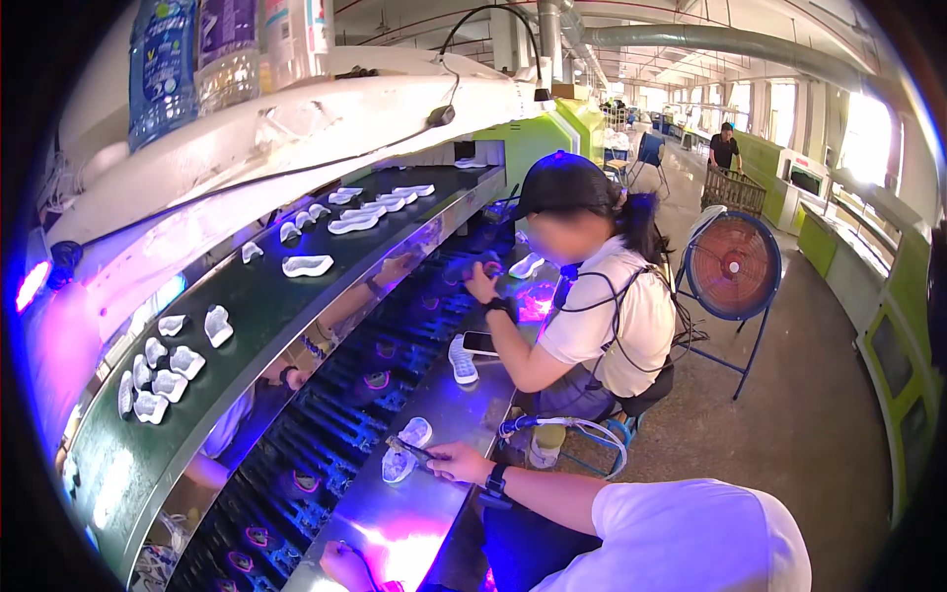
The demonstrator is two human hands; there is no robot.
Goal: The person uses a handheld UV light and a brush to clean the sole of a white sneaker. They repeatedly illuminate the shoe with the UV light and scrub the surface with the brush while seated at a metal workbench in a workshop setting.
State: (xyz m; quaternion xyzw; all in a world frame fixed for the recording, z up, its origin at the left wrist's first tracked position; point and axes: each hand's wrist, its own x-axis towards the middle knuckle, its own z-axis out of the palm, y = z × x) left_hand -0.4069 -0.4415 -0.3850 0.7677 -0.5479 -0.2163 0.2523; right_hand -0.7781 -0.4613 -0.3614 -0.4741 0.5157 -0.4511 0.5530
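A pale shoe sole [398, 468] lies on the metal tabletop [434, 395], between the two hands. The right hand [454, 462] grips a slim dark-handled tool [418, 453], its tip over the sole. The left hand [343, 564] is low at the picture's edge, beside a bright purple glare; whether it is closed on anything, I cannot tell. Farther along, another white sole [462, 361] lies beside a phone [480, 342], near a seated co-worker [631, 306] in a dark cap. Leftward, more soles lie scattered on a green conveyor belt [247, 316]. A large floor fan [732, 264] stands behind the co-worker.
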